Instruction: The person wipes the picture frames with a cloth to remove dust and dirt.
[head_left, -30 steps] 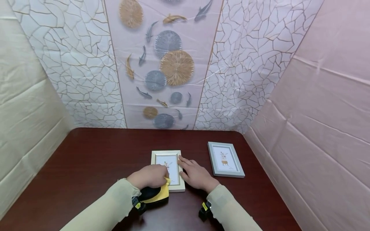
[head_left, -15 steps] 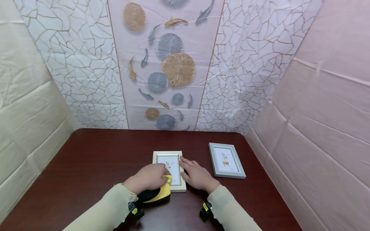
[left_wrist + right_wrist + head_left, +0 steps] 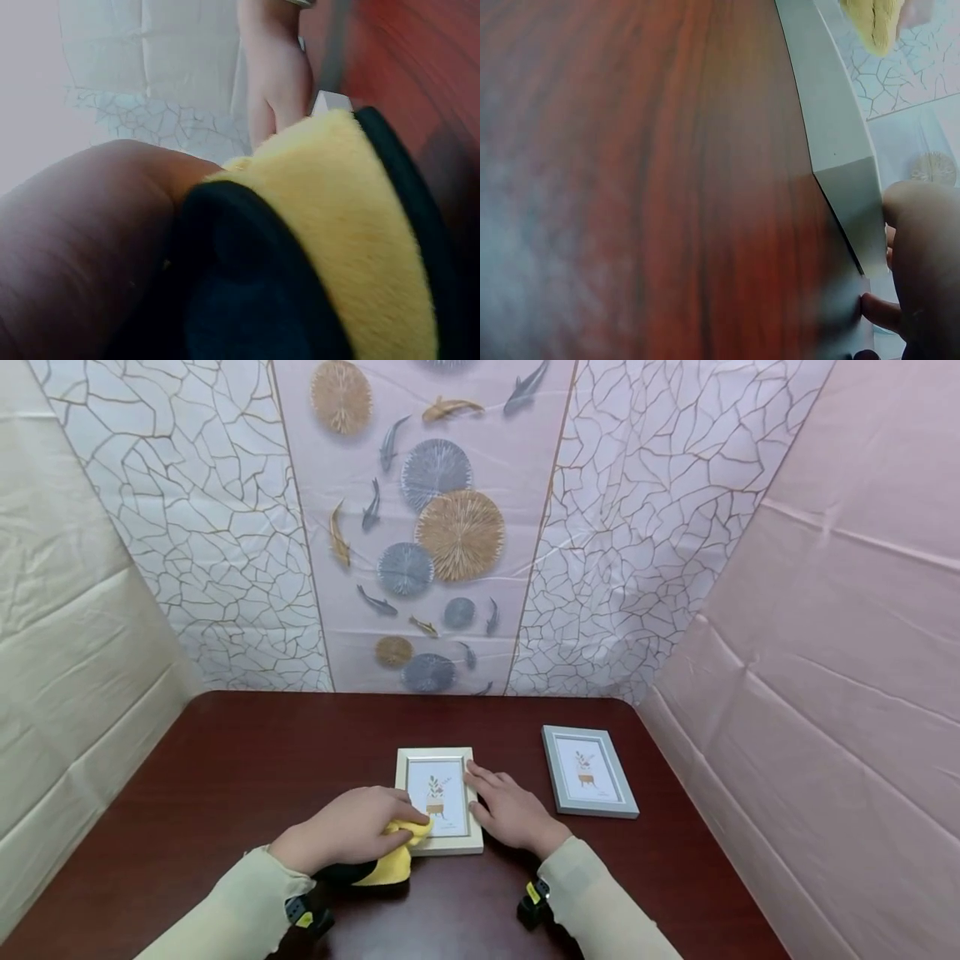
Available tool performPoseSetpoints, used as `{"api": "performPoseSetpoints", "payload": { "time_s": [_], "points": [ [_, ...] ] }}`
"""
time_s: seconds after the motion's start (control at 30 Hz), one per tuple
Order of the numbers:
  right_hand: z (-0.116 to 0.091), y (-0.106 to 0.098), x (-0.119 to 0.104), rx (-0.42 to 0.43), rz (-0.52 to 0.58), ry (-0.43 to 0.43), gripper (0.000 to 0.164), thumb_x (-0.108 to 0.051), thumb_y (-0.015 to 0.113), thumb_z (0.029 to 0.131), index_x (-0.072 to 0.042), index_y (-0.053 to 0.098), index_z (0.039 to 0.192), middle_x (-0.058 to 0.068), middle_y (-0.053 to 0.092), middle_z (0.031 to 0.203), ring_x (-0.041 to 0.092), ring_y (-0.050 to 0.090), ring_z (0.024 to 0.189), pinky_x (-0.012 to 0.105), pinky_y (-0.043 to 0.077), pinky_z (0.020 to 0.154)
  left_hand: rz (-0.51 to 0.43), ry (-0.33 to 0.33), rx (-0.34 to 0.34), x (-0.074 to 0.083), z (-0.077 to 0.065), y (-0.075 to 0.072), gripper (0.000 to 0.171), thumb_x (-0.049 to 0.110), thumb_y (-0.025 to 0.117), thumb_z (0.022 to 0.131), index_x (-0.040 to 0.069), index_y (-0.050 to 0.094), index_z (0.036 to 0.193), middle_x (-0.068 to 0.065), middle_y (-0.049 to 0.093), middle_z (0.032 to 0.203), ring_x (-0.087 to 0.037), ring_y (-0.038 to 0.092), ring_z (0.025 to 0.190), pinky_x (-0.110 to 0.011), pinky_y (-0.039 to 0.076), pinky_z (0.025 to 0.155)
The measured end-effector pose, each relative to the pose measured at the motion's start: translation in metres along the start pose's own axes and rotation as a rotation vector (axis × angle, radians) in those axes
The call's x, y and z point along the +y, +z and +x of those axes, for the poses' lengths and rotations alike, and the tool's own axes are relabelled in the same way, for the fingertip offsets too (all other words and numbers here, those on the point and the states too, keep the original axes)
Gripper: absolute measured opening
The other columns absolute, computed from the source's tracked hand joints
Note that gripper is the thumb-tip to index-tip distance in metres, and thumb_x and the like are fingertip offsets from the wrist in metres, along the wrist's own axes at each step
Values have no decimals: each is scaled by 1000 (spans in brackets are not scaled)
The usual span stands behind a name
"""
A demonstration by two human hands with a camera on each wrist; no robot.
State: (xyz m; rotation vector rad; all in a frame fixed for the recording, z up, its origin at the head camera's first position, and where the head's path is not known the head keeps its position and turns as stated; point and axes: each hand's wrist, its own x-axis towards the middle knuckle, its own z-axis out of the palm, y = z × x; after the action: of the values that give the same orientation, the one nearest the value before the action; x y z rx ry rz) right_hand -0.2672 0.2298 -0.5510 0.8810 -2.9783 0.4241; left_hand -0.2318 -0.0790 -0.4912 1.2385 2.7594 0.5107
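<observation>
A cream picture frame [image 3: 402, 772] with a potted-plant print lies flat on the table, face up. My left hand [image 3: 348, 828] pinches a yellow cloth [image 3: 392, 867] with black edging over the frame's lower left part. Up close in the left wrist view, the cloth [image 3: 337, 202] hangs in a fold from that hand. My right hand [image 3: 516, 812] rests along the frame's right edge, its fingers extended onto the rim. In the right wrist view the frame's side [image 3: 832, 105] stands on the wood, with fingertips right at its corner.
A grey-blue picture frame [image 3: 555, 768] with a similar print lies farther right on the dark red table [image 3: 262, 752]. A patterned backdrop [image 3: 420, 527] rises behind the table's far edge, and pale fabric walls [image 3: 810, 635] flank it.
My left hand has slid left across the frame with the cloth, uncovering more of the print. Its fingers are less curled under than before. My right hand has stayed on the right edge.
</observation>
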Motion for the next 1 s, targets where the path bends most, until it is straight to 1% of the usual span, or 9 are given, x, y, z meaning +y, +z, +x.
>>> {"api": "performPoseSetpoints", "payload": {
  "time_s": [0.13, 0.27, 0.37, 0.47, 0.5, 0.57, 0.77, 0.87, 1.0],
  "points": [
    [0, 0, 1, 4, -2, -4, 57, -35, 49, 117, -16, 43, 171, 1, 32, 179, 31, 44, 155, 54, 59, 91, 8, 17, -8, -7, -11, -1, 27, 29, 72, 106, 28, 83, 131, 10, 75, 129, -12, 71, 117, -45, 59, 99],
    [0, 0, 0, 4, 9, -4, 58, -36, 48, 117, -16, 43, 171, 1, 31, 179, 31, 44, 155, 53, 60, 89, 30, 8, -36, -10, -21, -2, 25, 29, 73, 105, 29, 84, 127, 12, 74, 127, -11, 71, 116, -44, 60, 97],
    [0, -1, 0, 5, 19, 0, 58, -37, 47, 117, -16, 42, 171, 0, 30, 180, 31, 43, 156, 53, 59, 89, 37, -5, -59, -12, -26, -2, 24, 27, 75, 103, 28, 86, 123, 14, 74, 120, -7, 70, 100, -40, 60, 88],
    [0, 0, 1, 3, 12, 8, 58, -39, 46, 118, -18, 41, 172, -2, 29, 180, 29, 42, 157, 52, 60, 89, 34, -16, -74, -13, -28, -1, 24, 24, 75, 102, 27, 86, 122, 17, 72, 113, -1, 61, 84, -34, 56, 79],
    [0, 1, 1, 4, 10, 7, 58, -39, 46, 118, -18, 41, 172, -3, 29, 180, 29, 42, 156, 52, 60, 89, 28, -19, -78, -14, -28, 0, 24, 23, 75, 101, 26, 87, 122, 17, 71, 111, 0, 58, 81, -33, 55, 77],
    [0, 1, 1, 6, 3, 8, 58, -39, 46, 118, -18, 41, 172, -3, 29, 180, 28, 42, 156, 52, 60, 89, 23, -25, -81, -15, -27, 2, 24, 22, 75, 102, 26, 87, 122, 17, 70, 112, 0, 57, 82, -32, 54, 78],
    [0, 2, 2, 7, 12, 2, 58, -38, 46, 118, -17, 41, 171, -1, 29, 180, 30, 42, 156, 54, 59, 95, 7, -39, -91, -13, -23, 6, 24, 20, 73, 103, 24, 86, 122, 14, 73, 120, -2, 66, 96, -36, 58, 85],
    [0, 3, 2, 5, 11, -1, 58, -39, 45, 118, -17, 41, 171, -1, 29, 180, 30, 42, 157, 53, 57, 98, 9, -27, -91, -10, -21, 6, 23, 17, 72, 102, 22, 87, 120, 16, 70, 111, -2, 63, 87, -33, 55, 79],
    [1, 3, 2, 8, 7, -2, 58, -39, 44, 118, -17, 41, 172, -1, 29, 180, 30, 42, 157, 53, 58, 98, 31, -3, -85, -6, -16, 4, 19, 14, 71, 102, 22, 86, 110, 17, 56, 89, -4, 47, 70, -29, 44, 67]
  ]
}}
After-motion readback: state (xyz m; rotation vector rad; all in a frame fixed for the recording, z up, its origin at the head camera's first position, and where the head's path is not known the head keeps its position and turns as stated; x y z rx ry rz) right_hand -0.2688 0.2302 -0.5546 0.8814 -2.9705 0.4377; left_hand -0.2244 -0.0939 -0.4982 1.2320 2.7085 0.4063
